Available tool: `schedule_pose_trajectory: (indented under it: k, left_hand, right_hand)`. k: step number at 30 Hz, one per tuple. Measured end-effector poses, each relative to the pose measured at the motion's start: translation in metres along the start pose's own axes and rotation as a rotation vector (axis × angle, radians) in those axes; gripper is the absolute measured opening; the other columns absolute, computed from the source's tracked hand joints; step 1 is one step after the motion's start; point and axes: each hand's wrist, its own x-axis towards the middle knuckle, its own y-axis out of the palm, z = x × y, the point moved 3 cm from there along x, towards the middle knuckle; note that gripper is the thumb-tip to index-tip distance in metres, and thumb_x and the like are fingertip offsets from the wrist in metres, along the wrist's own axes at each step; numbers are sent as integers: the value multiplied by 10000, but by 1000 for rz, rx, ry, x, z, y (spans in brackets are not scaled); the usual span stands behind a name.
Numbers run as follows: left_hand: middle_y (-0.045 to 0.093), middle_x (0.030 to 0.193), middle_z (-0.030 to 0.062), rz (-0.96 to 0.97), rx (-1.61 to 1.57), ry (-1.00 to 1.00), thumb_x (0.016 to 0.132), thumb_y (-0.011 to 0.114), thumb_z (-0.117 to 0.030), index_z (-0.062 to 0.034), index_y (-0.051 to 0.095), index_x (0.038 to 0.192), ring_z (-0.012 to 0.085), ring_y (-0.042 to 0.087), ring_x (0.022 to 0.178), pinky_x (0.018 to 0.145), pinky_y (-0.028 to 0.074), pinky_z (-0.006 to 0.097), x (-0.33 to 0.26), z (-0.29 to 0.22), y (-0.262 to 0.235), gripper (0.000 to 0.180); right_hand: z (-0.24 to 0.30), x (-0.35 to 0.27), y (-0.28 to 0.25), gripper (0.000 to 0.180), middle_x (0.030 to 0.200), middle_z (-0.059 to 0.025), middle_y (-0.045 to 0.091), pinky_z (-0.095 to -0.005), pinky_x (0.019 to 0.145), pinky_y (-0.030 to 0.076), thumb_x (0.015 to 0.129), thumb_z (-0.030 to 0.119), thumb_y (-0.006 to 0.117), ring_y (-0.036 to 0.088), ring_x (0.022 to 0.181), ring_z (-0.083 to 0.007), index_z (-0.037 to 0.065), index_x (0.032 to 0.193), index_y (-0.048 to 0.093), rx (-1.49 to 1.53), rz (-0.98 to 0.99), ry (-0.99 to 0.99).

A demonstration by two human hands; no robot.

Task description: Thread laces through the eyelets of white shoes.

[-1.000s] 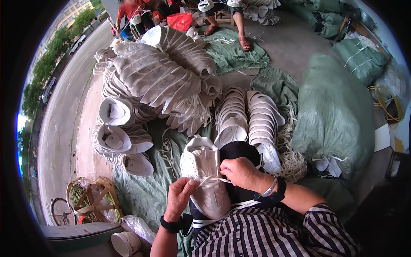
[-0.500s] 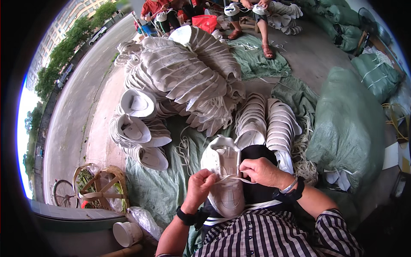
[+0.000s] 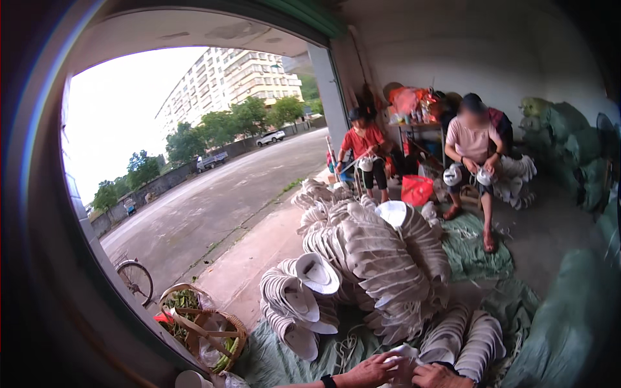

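The big pile of pale shoe uppers (image 3: 369, 252) is taken here as the landmark. In front of this pile, on its near side, a white shoe (image 3: 402, 365) is seen only in part, because it is cut by the lower edge of the view. On the shoe's left side it is touched by the fingers of the left hand (image 3: 374, 370), and close at its right side the right hand (image 3: 440, 376) is placed with bent fingers. Whether the grip of either hand is clamped on the shoe cannot be told. To the near right of the pile, two rows of nested uppers (image 3: 462, 343) are laid; to its near left, smaller stacks (image 3: 291, 304) are placed on a green sheet (image 3: 264, 352). Farther left of the pile, a woven basket (image 3: 238, 333) is seen. Behind the pile, a red bag (image 3: 417, 189) and two seated co-workers are seen.
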Motion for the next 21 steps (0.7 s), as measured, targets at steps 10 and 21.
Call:
schedule_pose_trajectory:
  k: [10, 21]
  left_hand:
    - [636, 889, 36, 155, -207, 1, 797, 537, -215, -110, 637, 934, 191, 611, 880, 801, 482, 376, -10, 24, 67, 199]
    - [617, 758, 65, 87, -120, 62, 878, 492, -186, -66, 600, 929, 189, 612, 650, 580, 486, 327, -10, 14, 53, 170]
  right_hand:
    - [-29, 22, 16, 118, 875, -179, 566, -403, 728, 472, 753, 103, 565, 566, 827, -334, -8, 793, 560, 297, 117, 42]
    - [-8, 38, -2, 190, 859, -219, 571, -417, 708, 483, 772, 142, 578, 566, 783, -390, -22, 867, 594, 207, 11, 359]
